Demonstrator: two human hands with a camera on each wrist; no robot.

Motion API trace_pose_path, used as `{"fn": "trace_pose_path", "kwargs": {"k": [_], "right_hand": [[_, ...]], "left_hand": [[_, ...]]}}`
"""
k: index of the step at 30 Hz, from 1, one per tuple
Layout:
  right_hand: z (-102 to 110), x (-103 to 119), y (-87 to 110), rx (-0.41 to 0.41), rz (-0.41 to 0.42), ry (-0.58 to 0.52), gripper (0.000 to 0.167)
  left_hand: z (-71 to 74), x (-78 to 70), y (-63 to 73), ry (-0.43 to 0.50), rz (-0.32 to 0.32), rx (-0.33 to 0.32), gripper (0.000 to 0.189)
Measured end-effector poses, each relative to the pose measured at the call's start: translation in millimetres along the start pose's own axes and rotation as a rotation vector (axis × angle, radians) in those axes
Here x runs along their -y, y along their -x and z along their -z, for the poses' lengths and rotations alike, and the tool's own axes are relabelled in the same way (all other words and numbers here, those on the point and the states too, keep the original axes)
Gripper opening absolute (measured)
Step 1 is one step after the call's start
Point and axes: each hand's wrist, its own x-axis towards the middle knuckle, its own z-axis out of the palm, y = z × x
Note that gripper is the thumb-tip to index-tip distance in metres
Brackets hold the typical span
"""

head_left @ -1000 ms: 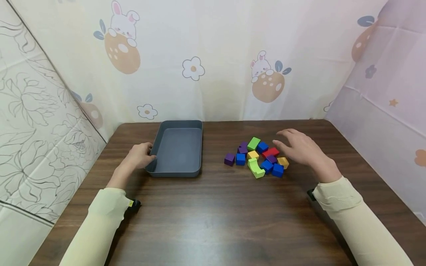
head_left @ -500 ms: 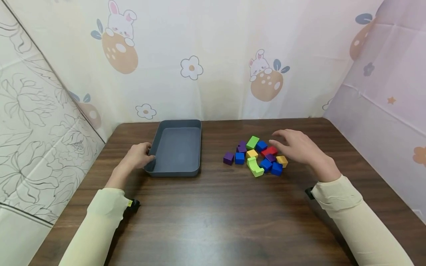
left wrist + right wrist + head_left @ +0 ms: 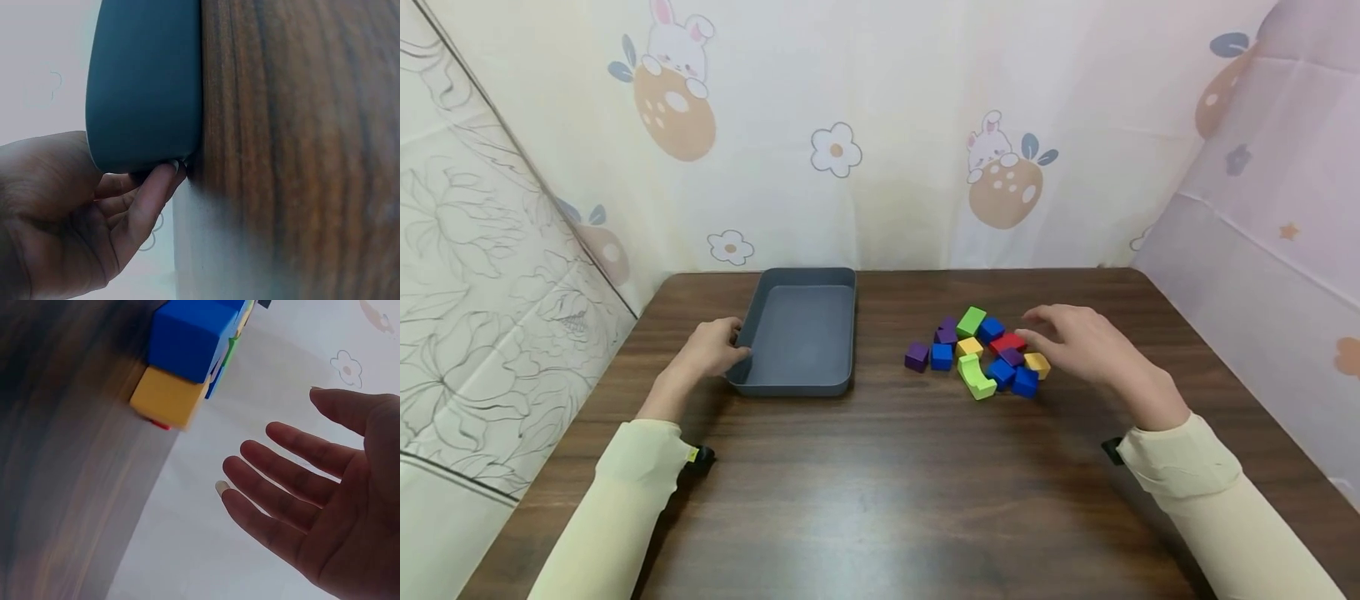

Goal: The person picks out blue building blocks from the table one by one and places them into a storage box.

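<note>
My left hand (image 3: pixel 713 347) grips the left wall of a dark grey rectangular tray (image 3: pixel 801 389) at the table's back left. In the left wrist view its fingers (image 3: pixel 152 195) curl against the outer side of the tray, and the thumb is partly hidden behind the wall. To the right lies a loose cluster of toy blocks, among them a light green curved block (image 3: pixel 976 379), a red block (image 3: pixel 1007 342), a yellow block (image 3: pixel 1038 364) and a blue block (image 3: pixel 1026 382). Just right of this cluster hovers my right hand (image 3: pixel 1086 343), fingers relaxed and apart, holding nothing.
A dark brown wooden table (image 3: pixel 865 475) carries everything. Behind it hangs a pale curtain (image 3: pixel 910 200) with rabbit and flower prints. A flower-patterned panel (image 3: pixel 482 250) stands on the left, and more printed cloth (image 3: pixel 1262 275) borders the right.
My right hand has drawn slightly to the right, away from the blocks. The left hand stays on the tray, and the blocks lie as before.
</note>
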Motion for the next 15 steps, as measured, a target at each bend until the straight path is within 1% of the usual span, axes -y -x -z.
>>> {"fn": "trace_pose_path", "kwargs": {"k": [3,8,15], "right_hand": [[0,-1,6.4,-0.007,-0.002,0.012,0.055],[-2,-2,15.4,-0.007,0.012,-0.003,0.048],[-5,-3,20.6,0.002,0.045,0.006,0.038]], "left_hand": [[1.0,0.5,-0.3,-0.001,0.006,-0.006,0.047],[0.2,1.5,-1.1,0.0,0.005,-0.004,0.047],[-1.9,1.3,-1.3,-0.008,0.004,-0.007,0.047]]}}
